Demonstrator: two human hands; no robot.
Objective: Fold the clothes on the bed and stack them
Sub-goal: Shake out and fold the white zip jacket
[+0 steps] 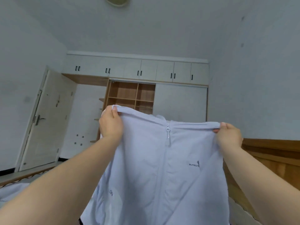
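Held up in the air, a pale lilac zip-up sun jacket [162, 168], left hand [111, 123] pinching one shoulder seam, right hand [228, 135] pinching the other, zipper [168, 132] closed at the collar. Not folded yet, nothing stacked in sight; laying flat and folding all to come.

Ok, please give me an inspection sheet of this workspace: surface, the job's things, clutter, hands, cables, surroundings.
Surface: bed barely in view at lower left, wooden frame at right.
Job's things: pale zip jacket held up in the air, spread by its top edge, zipper closed, facing the camera.
Clutter: nothing seen.
Hands: left hand grips the jacket's left top corner; right hand pinches the right one.
Cables: nothing seen.
Surroundings: wardrobe with open shelves behind, shut door at left, white walls.
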